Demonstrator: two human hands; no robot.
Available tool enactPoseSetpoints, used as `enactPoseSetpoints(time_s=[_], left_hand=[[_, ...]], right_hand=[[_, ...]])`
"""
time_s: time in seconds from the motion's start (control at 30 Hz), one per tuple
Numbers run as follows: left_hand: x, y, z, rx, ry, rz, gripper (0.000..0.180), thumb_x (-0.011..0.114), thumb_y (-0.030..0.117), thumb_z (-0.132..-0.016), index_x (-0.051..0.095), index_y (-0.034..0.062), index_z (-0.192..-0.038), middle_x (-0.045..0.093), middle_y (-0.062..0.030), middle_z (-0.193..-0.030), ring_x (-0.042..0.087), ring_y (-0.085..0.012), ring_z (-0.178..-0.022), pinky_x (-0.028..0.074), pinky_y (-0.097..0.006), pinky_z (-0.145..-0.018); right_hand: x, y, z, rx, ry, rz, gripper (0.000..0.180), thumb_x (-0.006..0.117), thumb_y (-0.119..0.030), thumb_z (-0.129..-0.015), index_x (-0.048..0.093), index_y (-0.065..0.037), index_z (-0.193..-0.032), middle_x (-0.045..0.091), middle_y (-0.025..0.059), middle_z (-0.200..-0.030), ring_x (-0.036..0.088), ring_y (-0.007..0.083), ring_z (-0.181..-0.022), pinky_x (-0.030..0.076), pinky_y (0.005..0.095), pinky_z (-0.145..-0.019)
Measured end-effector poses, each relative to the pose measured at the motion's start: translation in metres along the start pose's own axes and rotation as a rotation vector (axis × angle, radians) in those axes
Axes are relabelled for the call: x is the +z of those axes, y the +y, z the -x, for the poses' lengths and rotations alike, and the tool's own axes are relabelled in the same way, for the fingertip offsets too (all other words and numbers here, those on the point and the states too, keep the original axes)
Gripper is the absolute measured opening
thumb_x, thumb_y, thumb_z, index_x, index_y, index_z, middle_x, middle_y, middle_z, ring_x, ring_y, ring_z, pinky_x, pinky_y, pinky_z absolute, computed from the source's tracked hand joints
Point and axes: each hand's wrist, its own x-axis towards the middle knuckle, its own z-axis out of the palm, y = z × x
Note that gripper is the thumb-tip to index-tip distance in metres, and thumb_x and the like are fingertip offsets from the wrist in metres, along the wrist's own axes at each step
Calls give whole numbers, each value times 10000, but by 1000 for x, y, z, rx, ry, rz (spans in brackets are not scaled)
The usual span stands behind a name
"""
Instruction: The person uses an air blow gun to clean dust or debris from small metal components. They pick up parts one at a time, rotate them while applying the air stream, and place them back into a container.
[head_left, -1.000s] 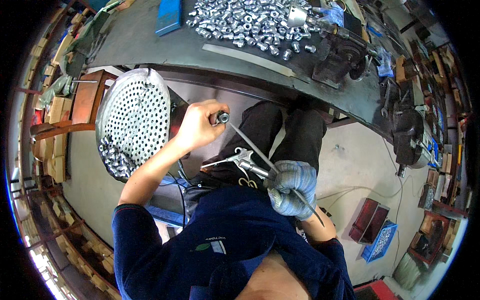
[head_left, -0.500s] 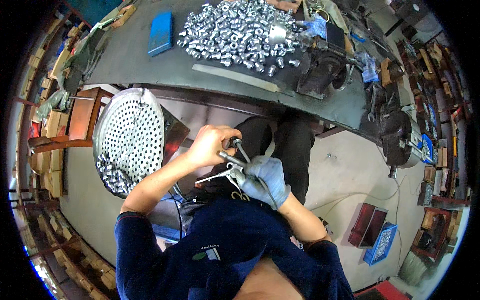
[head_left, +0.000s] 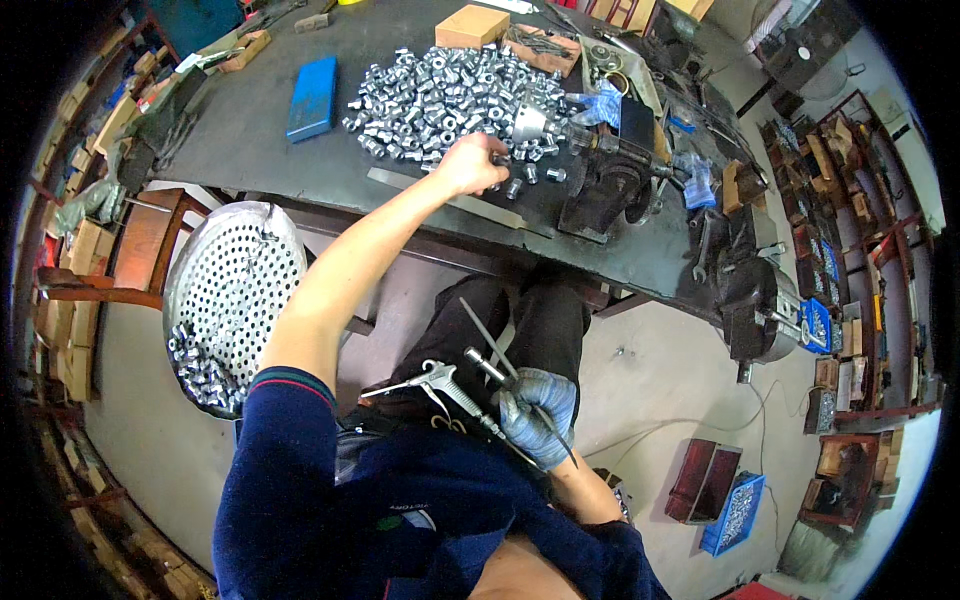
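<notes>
My bare left hand (head_left: 470,166) reaches across the bench to the front of a heap of shiny metal fittings (head_left: 425,100). Its fingers are closed around what looks like a single fitting, mostly covered by them. Low over my lap, my gloved right hand (head_left: 540,415) grips a slim file (head_left: 486,330) together with a short rod (head_left: 486,366) that has a cylindrical metal end. A silver air blow gun (head_left: 440,382) lies against this hand, its nozzle pointing left; whether the fingers hold it is hidden.
Left of me stands a perforated round metal pan (head_left: 240,250) with fittings at its near edge. On the bench are a blue box (head_left: 312,98), a flat metal strip (head_left: 490,211) and a dark machine with a chuck (head_left: 610,180). A blue crate (head_left: 735,515) stands on the floor at right.
My left hand has moved from beside my right hand up and away to the heap. My right hand has lowered slightly, still gripping the file and rod. The view has shifted.
</notes>
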Motion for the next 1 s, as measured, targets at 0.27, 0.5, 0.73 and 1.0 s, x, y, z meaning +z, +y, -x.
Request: enactPoseSetpoints(time_s=[0.27,0.5,0.73,1.0], left_hand=[[-86,-19,83,-68,32,232,359,606,82,-835,534,-46,-1163,545,-12,-603,530,-69,-518,451,-238,-504],[-241,-163,327,-443,287,-309,436,559,49,-685,602,8,-1116,641,-114,-698,604,-137,-622,482,-277,-615],[-262,-188,441,-1069,298,-810,329,678,268,-674,668,106,-960,652,-139,-959,624,-308,-915,489,-402,-815],[-255,-217,425,-1151,211,-916,338,631,265,-691,649,12,-915,646,-208,-957,631,-338,-914,504,-424,-775]], right_hand=[[-6,7,5,-25,3,-136,205,663,-121,-719,524,-92,-571,507,69,-530,501,221,-451,409,312,-458],[19,-12,0,67,7,-121,340,635,-329,-829,571,-43,-657,607,114,-620,574,197,-567,454,298,-562],[29,-11,-10,74,-140,-264,351,637,-333,-832,554,-48,-643,609,96,-640,571,195,-577,446,301,-561],[34,-20,-11,45,-85,-191,393,616,-340,-853,520,-51,-605,550,72,-547,530,178,-503,431,301,-509]])
